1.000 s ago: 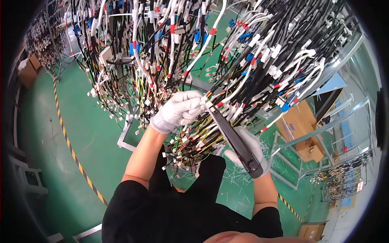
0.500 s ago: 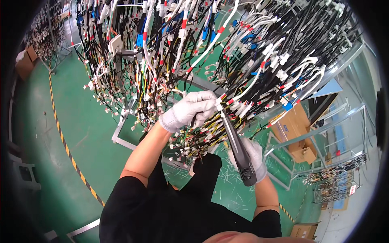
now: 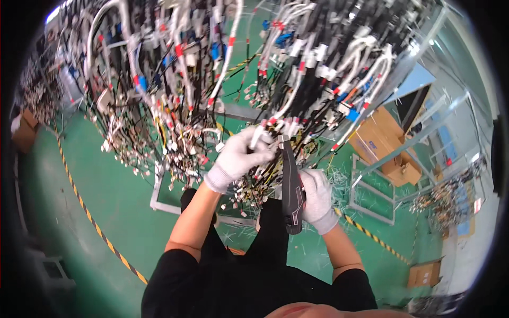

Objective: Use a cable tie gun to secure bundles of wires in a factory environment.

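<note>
Head view: black cable-tie gun [image 3: 291,191] now swung upright from an earlier slant, nose raised to the hanging wire harness [image 3: 275,127], apparently ready to cinch. Right hand [image 3: 317,199] clamped round the gun's grip; left hand [image 3: 241,155], beside the nose, pinching a white-sleeved bundle.

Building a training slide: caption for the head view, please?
Gloved left hand grips hanging wires; gloved right hand holds a black hand tool against them.
</note>
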`<state>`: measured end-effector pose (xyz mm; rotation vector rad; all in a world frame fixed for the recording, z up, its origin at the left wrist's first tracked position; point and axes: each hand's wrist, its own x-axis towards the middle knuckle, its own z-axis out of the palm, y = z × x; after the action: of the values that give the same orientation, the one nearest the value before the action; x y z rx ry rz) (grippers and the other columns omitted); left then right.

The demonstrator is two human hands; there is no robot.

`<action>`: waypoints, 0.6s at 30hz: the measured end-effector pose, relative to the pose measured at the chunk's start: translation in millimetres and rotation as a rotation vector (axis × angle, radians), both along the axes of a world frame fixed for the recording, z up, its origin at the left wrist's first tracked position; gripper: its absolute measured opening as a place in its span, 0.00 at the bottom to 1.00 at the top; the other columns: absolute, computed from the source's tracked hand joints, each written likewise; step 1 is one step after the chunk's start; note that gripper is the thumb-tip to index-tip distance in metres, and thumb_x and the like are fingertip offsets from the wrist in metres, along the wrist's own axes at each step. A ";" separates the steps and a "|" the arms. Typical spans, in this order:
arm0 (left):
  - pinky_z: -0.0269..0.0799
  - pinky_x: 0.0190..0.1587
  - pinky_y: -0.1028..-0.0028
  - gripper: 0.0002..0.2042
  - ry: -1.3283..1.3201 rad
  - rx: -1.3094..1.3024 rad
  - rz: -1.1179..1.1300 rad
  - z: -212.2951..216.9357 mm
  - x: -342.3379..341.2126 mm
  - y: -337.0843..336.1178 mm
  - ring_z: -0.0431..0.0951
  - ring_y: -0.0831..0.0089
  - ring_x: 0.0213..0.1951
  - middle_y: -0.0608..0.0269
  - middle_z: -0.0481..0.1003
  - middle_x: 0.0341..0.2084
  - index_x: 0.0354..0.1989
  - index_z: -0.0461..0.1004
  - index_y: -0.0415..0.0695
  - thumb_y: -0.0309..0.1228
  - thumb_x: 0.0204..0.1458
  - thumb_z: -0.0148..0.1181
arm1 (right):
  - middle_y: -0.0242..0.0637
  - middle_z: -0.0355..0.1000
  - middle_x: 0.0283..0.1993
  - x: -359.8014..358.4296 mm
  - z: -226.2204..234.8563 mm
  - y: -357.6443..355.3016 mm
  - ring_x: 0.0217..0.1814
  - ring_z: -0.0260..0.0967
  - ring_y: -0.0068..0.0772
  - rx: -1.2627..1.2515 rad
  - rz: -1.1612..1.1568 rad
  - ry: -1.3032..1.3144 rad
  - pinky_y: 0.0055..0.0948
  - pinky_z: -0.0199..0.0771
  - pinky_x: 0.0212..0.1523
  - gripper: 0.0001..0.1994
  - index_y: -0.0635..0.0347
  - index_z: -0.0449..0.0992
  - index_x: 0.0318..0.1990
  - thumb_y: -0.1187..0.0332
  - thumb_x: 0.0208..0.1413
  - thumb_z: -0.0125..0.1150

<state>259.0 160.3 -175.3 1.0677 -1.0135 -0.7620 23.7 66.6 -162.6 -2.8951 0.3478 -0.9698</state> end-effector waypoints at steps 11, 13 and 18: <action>0.67 0.55 0.62 0.19 -0.846 -0.410 0.750 35.8 -63.3 -23.8 0.74 0.54 0.49 0.52 0.74 0.45 0.49 0.72 0.39 0.16 0.46 0.63 | 0.29 0.71 0.40 -32.2 -68.7 -85.1 0.39 0.68 0.24 1.019 -0.080 -0.981 0.25 0.69 0.40 0.17 0.62 0.73 0.51 0.73 0.54 0.66; 0.70 0.52 0.63 0.15 -0.785 -0.447 0.523 44.2 -80.9 -23.2 0.76 0.57 0.43 0.55 0.77 0.39 0.43 0.75 0.40 0.16 0.45 0.63 | 0.27 0.71 0.39 -15.2 -64.0 -108.6 0.36 0.68 0.21 1.002 -0.110 -0.877 0.23 0.69 0.36 0.15 0.60 0.74 0.49 0.73 0.53 0.66; 0.68 0.55 0.64 0.21 -0.919 -0.448 0.537 45.8 -114.9 -44.6 0.74 0.58 0.50 0.51 0.73 0.48 0.53 0.71 0.39 0.19 0.47 0.62 | 0.25 0.71 0.26 4.9 -125.8 -206.4 0.25 0.67 0.18 1.521 0.044 -0.659 0.22 0.66 0.25 0.10 0.54 0.77 0.43 0.66 0.54 0.64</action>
<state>144.1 115.7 -129.4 1.2182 -1.4688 0.4467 28.5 -139.8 -288.4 -1.1642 0.5819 -0.9177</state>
